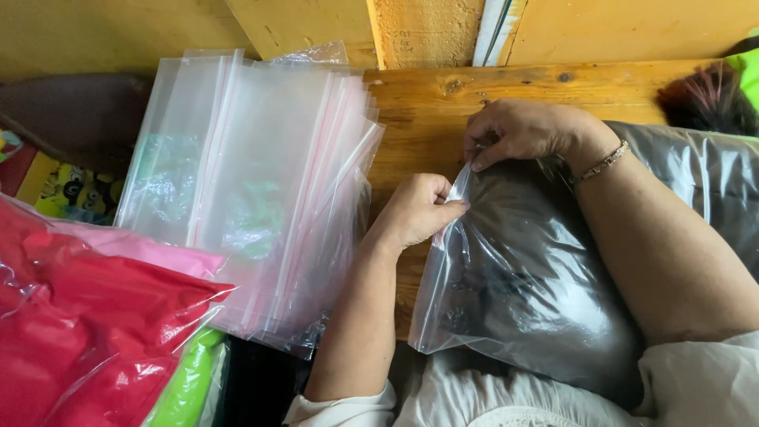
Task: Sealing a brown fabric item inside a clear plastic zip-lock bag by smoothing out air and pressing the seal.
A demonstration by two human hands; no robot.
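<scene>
Both hands (419,209) (522,130) pinching clear bag (522,277) of dark cloth

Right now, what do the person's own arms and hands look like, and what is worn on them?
Both hands are bare, with no gloves. The left hand has no ring or band that I can see. The right hand has a thin metal bracelet at the wrist. Both forearms are bare up to short, loose, cream sleeves near the bottom edge of the picture.
</scene>
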